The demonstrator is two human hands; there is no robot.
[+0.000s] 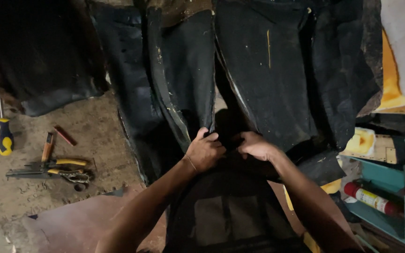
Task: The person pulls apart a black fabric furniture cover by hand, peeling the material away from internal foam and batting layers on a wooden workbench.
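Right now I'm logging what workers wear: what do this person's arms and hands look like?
Both forearms are bare, no sleeves in view. No gloves on the left hand or right hand. A thin band circles the left wrist. No watch or rings visible.

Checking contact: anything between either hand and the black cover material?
Nothing visible. The left hand and right hand both already grip the edge of the black cover material, fingers curled into it. The pliers and screwdriver lie on the floor well to the left.
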